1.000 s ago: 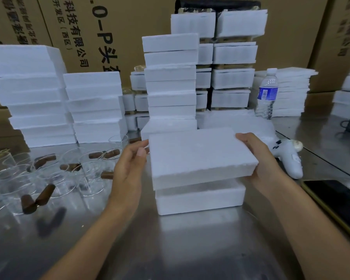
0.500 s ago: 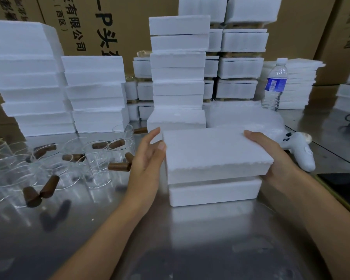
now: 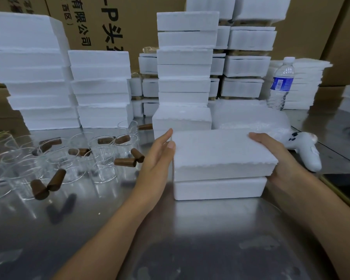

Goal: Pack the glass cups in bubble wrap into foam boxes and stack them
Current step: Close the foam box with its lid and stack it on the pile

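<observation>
Foam box point(image 3: 218, 188) on the steel table point(image 3: 190, 239), directly before the person, with its foam lid point(image 3: 222, 152) resting on top. Step judged: closing. The next move calls for squaring the lid, then lifting the box to a stack point(image 3: 184, 77). Left hand point(image 3: 158, 158) flat, fingers straight against the lid's left end; right hand point(image 3: 275, 156) curled round its right end.

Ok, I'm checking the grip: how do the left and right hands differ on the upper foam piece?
The left hand is flat, fingers straight, thumb tip against the left end of the upper foam piece; the right hand wraps its right end, thumb on top. The left hand's fingers all show; the right hand's are hidden by the foam. Both are at opposite ends of it.
</observation>
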